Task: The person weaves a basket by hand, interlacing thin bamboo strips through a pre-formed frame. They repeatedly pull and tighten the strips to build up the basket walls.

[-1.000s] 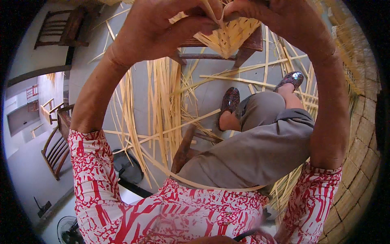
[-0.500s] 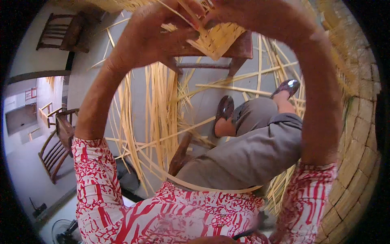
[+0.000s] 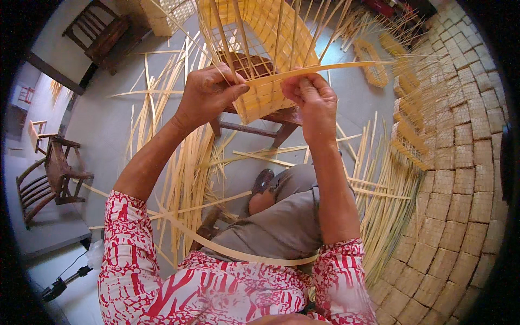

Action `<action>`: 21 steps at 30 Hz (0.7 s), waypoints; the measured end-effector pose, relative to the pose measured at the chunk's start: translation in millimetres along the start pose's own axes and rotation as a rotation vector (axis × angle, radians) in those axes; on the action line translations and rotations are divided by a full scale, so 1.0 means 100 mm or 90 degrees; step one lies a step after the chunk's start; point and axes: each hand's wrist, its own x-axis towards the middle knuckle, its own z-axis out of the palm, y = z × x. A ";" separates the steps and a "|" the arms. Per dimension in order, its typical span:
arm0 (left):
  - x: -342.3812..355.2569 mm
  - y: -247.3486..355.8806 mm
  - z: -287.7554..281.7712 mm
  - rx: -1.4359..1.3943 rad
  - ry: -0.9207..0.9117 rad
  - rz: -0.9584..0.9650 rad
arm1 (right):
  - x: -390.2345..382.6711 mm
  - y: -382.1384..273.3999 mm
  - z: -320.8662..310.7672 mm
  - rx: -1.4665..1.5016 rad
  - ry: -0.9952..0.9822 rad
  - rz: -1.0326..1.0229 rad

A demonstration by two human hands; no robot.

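Observation:
In front of me a half-woven yellow basket [image 3: 261,105] with upright stakes rests tilted on a wooden stool [image 3: 284,116]. Along its near side runs a flat pale bamboo strip [image 3: 346,66], whose free end sticks out to the right. My left hand [image 3: 208,95] is closed, thumb and fingers pinching the strip against the weave near a left stake. On the right of the same side, my right hand [image 3: 314,100] has its fingers curled and pinched on the strip. Part of the basket's near wall is hidden behind my fingers.
Loose bamboo strips [image 3: 187,162] cover the floor ahead and to both sides. Another long strip [image 3: 233,252] curves across my lap. Woven pieces [image 3: 409,143] stand at the right beside a wall of stacked woven blocks [image 3: 449,211]. Wooden chairs [image 3: 59,168] stand at the left.
Both hands have come down and closer, and the view has shifted so the whole basket now shows. My right arm has moved inward from the right. The strip now lies across the basket's near side.

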 end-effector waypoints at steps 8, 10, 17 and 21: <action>0.01 -0.16 0.07 -0.130 0.004 -0.029 | 0.13 -0.30 0.05 0.079 -0.227 0.086; 0.03 -0.14 0.06 -0.096 0.000 -0.005 | 0.08 -0.39 0.19 -0.016 -0.294 0.004; 0.07 -0.15 0.04 -0.053 -0.009 0.041 | -0.05 -0.37 0.27 -0.254 -0.239 -0.097; 0.13 -0.12 0.05 -0.042 -0.054 0.013 | 0.03 -0.26 0.17 -0.148 -0.023 -0.192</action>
